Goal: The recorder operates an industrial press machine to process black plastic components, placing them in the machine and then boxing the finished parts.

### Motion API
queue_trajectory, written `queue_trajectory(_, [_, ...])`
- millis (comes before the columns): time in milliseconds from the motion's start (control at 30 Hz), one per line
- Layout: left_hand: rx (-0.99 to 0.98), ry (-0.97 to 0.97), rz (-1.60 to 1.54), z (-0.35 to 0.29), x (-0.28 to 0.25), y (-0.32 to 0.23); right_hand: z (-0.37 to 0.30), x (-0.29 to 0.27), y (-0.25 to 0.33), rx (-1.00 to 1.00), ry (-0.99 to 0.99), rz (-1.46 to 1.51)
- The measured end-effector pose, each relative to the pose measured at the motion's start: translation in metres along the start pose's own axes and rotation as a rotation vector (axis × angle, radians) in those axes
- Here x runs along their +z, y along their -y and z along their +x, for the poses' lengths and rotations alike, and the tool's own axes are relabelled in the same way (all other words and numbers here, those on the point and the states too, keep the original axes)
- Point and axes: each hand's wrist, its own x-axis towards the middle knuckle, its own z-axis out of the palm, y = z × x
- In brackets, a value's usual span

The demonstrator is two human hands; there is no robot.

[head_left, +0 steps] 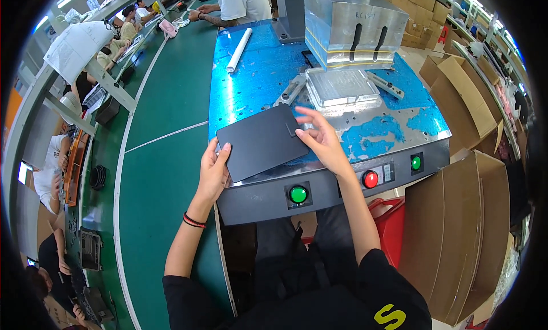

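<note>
My left hand grips the left edge of a flat black panel with rounded corners, thumb on top and fingers underneath. The panel is tilted above the front edge of a blue-topped machine table. Beside the panel's right edge is my right hand, its fingers apart and slightly blurred. Its thumb tip is close to a small slot-like mark at that edge; I cannot tell whether it touches. Behind the panel, a clear-topped rectangular fixture lies under a large metal press head.
Green buttons and a red button line the table's front. Metal clamp bars flank the fixture. A white roll lies at back left. Left runs a green conveyor with people beyond; open cardboard boxes stand right.
</note>
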Motion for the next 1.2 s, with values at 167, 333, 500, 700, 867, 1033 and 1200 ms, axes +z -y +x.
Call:
queue_trajectory(167, [-0.002,0.061,-0.019,-0.006,0.010,-0.017,-0.002,0.003,0.008,0.085,0.081,-0.018])
queue_trajectory(333, [-0.023,0.132,0.069,-0.004,0.008,-0.019,-0.003,0.001,0.005,0.123,0.102,-0.033])
queue_trajectory(500, [0.038,0.156,0.069,-0.004,0.011,-0.016,-0.002,0.000,0.006,0.116,0.108,-0.061])
queue_trajectory(700, [0.031,0.166,-0.033,-0.001,0.000,-0.014,-0.003,0.004,0.007,0.026,0.053,0.009])
queue_trajectory(867, [-0.004,0.152,-0.145,-0.003,0.006,-0.018,-0.001,0.002,0.004,0.033,0.058,-0.005])
queue_trajectory(1033, [-0.014,0.174,-0.175,-0.001,0.004,-0.017,-0.002,0.006,0.012,0.031,0.011,0.000])
queue_trajectory(1200, [-0.005,0.194,-0.179,0.000,0.003,-0.015,-0.002,0.004,0.013,0.045,0.021,-0.015])
